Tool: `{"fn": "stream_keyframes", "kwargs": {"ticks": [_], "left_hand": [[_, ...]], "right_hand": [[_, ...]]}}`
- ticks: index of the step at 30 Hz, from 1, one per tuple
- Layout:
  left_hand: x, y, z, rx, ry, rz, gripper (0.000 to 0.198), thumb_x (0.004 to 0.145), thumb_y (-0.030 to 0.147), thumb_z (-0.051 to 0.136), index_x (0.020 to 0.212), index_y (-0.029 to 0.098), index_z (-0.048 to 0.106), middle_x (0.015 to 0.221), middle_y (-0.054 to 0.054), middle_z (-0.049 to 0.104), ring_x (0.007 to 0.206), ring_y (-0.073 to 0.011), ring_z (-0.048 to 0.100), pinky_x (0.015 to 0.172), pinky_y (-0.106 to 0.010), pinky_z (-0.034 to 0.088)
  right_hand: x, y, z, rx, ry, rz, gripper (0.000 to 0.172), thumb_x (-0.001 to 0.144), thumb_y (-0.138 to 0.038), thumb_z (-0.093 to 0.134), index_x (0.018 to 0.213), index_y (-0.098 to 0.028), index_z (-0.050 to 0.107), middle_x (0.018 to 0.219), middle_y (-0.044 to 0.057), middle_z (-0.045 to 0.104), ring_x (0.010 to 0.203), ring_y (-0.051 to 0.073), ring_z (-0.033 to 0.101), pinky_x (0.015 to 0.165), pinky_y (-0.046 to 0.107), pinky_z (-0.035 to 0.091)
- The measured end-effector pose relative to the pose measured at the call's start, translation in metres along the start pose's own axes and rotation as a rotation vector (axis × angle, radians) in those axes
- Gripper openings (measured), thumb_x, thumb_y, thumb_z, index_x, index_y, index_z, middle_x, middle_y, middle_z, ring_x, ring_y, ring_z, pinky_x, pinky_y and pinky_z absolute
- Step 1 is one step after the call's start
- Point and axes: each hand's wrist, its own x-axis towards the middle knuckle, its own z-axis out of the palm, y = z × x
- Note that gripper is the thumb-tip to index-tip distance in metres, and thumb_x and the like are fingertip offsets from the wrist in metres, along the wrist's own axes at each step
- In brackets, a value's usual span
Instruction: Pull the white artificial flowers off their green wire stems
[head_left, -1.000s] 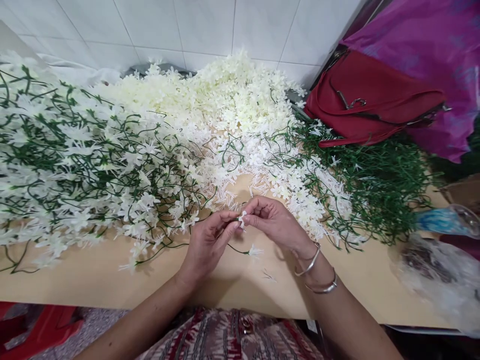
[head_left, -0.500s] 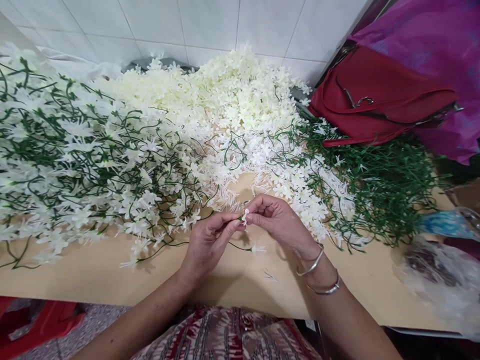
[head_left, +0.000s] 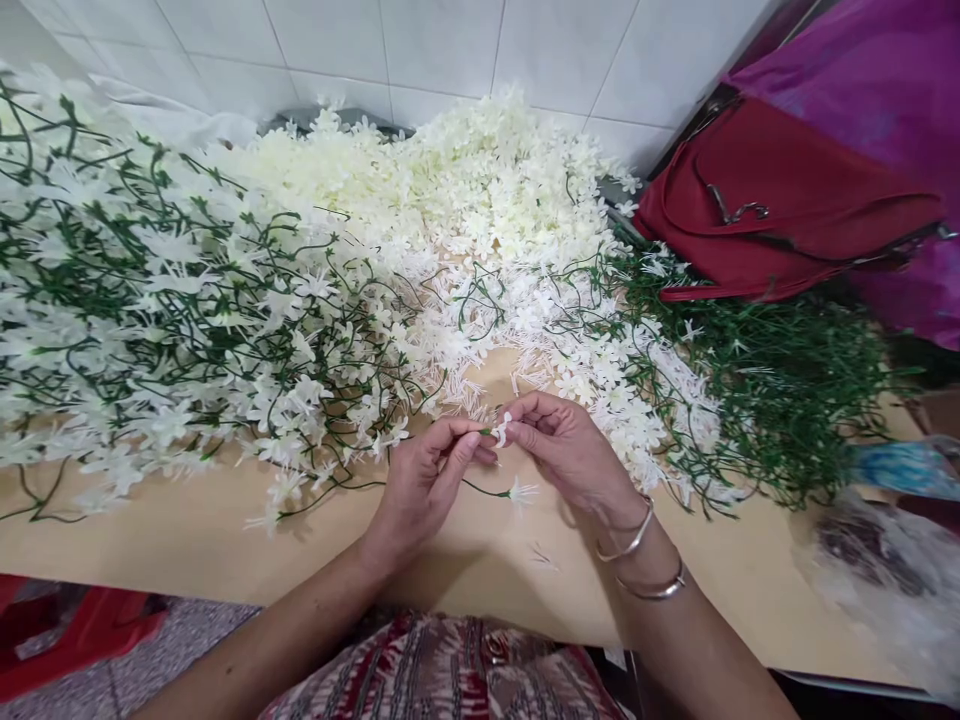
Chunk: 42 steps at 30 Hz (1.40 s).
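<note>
My left hand (head_left: 424,480) pinches a thin green stem (head_left: 480,490) that curves down to a small white flower (head_left: 520,491) lying on the tan table (head_left: 187,540). My right hand (head_left: 566,450), with two metal bangles on its wrist, pinches a small white flower piece (head_left: 502,429) at the stem's tip. The fingertips of both hands meet there, just in front of a scatter of loose white spiky pieces (head_left: 457,380).
Finished green stems with white flowers (head_left: 172,320) are heaped on the left. A pile of loose cream flowers (head_left: 465,190) lies against the tiled wall. Bare green stems (head_left: 780,380) lie right, below a red handbag (head_left: 780,210). Plastic bags (head_left: 885,560) sit at the right edge.
Both hands keep the same pinch on the stem and flower piece. The view has shifted slightly, so everything sits a little more to the right.
</note>
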Motion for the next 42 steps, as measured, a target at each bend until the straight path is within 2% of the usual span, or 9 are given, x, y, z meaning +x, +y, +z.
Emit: {"fn": "stream_keyframes", "kwargs": {"ticks": [15, 20, 25, 35, 42], "left_hand": [[-0.001, 0.0, -0.002, 0.147, -0.03, 0.043, 0.016, 0.105, 0.029, 0.055, 0.101, 0.019, 0.066, 0.085, -0.002, 0.08, 0.081, -0.014, 0.076, 0.08, -0.025, 0.057], [-0.001, 0.0, -0.004, 0.087, -0.045, 0.025, 0.017, 0.106, 0.03, 0.054, 0.101, 0.019, 0.066, 0.085, -0.002, 0.08, 0.08, -0.0147, 0.076, 0.078, -0.025, 0.058], [-0.001, 0.001, -0.004, 0.053, -0.056, 0.007, 0.019, 0.105, 0.032, 0.055, 0.1, 0.018, 0.067, 0.086, -0.004, 0.08, 0.081, -0.0157, 0.076, 0.08, -0.027, 0.059], [0.001, 0.003, -0.007, 0.1, -0.08, 0.015, 0.021, 0.105, 0.031, 0.055, 0.095, 0.019, 0.068, 0.082, -0.002, 0.078, 0.077, -0.0135, 0.074, 0.076, -0.025, 0.056], [0.003, 0.002, -0.007, 0.103, -0.107, 0.012, 0.023, 0.106, 0.034, 0.054, 0.097, 0.018, 0.068, 0.084, -0.003, 0.077, 0.08, -0.0147, 0.072, 0.077, -0.026, 0.054]], "right_hand": [[-0.005, -0.002, 0.012, -0.154, -0.005, -0.068, 0.016, 0.081, -0.03, 0.085, 0.084, -0.02, 0.073, 0.078, -0.002, 0.067, 0.073, 0.012, 0.059, 0.069, 0.026, 0.048], [-0.005, -0.003, 0.015, -0.157, -0.035, -0.121, 0.011, 0.084, -0.028, 0.082, 0.085, -0.021, 0.073, 0.093, 0.001, 0.068, 0.087, 0.014, 0.063, 0.081, 0.028, 0.051], [-0.003, 0.0, 0.012, -0.055, -0.107, -0.078, 0.01, 0.085, -0.027, 0.083, 0.086, -0.023, 0.074, 0.105, 0.002, 0.072, 0.097, 0.015, 0.067, 0.087, 0.03, 0.053], [0.0, -0.002, 0.009, -0.053, -0.163, -0.045, 0.01, 0.085, -0.028, 0.084, 0.084, -0.023, 0.075, 0.104, 0.003, 0.074, 0.094, 0.015, 0.069, 0.089, 0.031, 0.055], [0.001, 0.001, 0.008, -0.013, -0.16, -0.011, 0.016, 0.084, -0.032, 0.085, 0.089, -0.022, 0.072, 0.105, 0.003, 0.074, 0.093, 0.015, 0.067, 0.084, 0.03, 0.055]]}}
